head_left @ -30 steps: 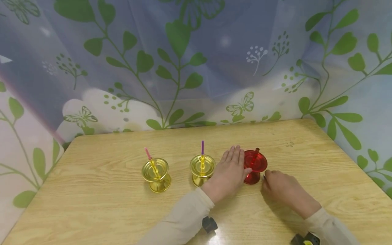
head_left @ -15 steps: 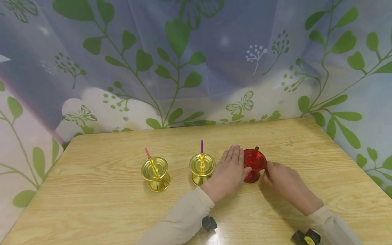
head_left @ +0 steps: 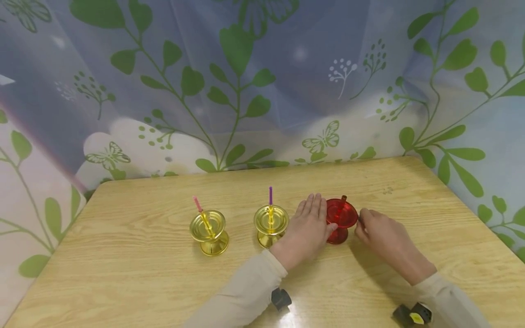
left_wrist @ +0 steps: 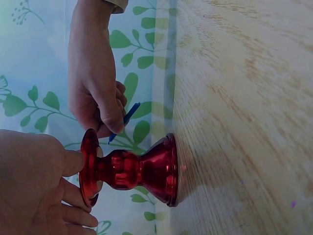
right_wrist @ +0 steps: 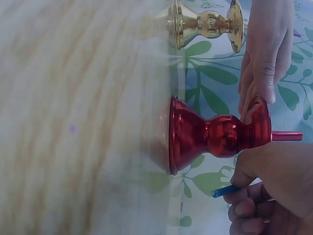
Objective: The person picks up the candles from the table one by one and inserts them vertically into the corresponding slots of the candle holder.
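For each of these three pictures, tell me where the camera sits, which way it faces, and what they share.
Head: looks forward and down on the wooden table; both sleeved forearms, left hand and right hand show.
Left wrist: low by the tabletop, sideways, facing the red candle holder; left hand's thumb on its rim, right hand pinching a blue stick.
Right wrist: low, opposite side; gold candle holder behind.
Shared: the red candle holder and both hands.
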The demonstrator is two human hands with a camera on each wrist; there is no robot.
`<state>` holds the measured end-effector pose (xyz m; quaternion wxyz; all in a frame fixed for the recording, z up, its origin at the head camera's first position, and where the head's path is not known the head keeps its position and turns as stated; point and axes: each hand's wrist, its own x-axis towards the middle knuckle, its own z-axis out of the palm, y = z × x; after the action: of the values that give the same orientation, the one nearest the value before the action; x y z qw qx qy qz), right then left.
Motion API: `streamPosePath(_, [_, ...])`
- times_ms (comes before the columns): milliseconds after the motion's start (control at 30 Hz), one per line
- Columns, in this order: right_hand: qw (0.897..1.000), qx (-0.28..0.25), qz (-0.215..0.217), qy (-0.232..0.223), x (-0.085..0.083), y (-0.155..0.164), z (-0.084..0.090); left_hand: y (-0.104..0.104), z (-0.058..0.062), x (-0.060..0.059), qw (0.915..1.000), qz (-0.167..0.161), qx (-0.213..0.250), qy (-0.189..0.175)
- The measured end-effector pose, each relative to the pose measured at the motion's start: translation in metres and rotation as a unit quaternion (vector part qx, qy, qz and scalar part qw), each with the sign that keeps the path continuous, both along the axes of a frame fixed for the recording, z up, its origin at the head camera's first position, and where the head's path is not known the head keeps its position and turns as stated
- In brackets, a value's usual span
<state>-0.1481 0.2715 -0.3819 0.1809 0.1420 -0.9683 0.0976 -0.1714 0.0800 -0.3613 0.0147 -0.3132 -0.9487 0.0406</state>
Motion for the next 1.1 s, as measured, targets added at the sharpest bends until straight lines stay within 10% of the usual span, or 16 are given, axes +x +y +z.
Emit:
streamPosePath(633, [1.000,-0.010,-0.010,-0.011,0.001,0.003,0.002,-0.001,0.001,0.001,0.9999,-0.005,0.010,0.003])
streamPosePath(1100, [0.991,0.023,0.040,0.126,-0.007,0.004,-0.008,-0.002,-0.001,0.000,0.9998,-0.007,0.014,0.010])
